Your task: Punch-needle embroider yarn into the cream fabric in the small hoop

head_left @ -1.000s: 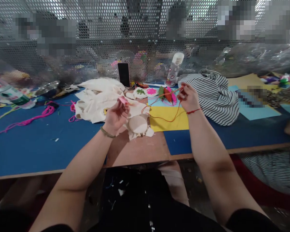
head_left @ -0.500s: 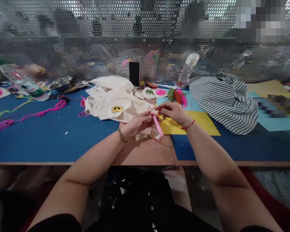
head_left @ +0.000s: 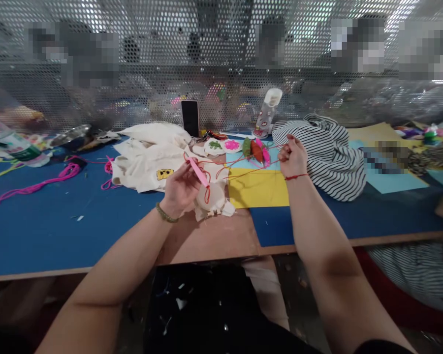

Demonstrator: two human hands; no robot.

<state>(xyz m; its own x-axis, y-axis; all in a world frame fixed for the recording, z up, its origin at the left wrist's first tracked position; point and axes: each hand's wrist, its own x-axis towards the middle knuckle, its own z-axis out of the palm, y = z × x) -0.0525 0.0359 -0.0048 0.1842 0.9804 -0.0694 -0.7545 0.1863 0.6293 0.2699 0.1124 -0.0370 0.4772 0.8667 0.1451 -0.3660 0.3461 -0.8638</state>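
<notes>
My left hand (head_left: 180,189) is closed around a slim pink punch needle (head_left: 199,172), which slants down to the right. Red yarn (head_left: 207,194) dangles in a loop by the tool's lower end. More strands of it stretch across to my right hand (head_left: 294,156), whose fingers are pinched on the yarn in front of the striped cloth. Beneath the tool, a round piece of cream fabric (head_left: 212,197), apparently stretched in a hoop, lies on the brown board (head_left: 210,236).
Cream cloth with a yellow patch (head_left: 143,162) lies left of centre. Behind are a phone (head_left: 190,118), a tall bottle (head_left: 268,113) and green, rust and pink yarn bundles (head_left: 256,150). Striped cloth (head_left: 325,157) is at right, a plastic bottle (head_left: 13,145) at left. Perforated metal (head_left: 162,49) stands behind.
My hands, close together before, are now far apart. The right has gone right and up, drawing red yarn out; the left has shifted left with the punch needle. The camera view has turned slightly right.
</notes>
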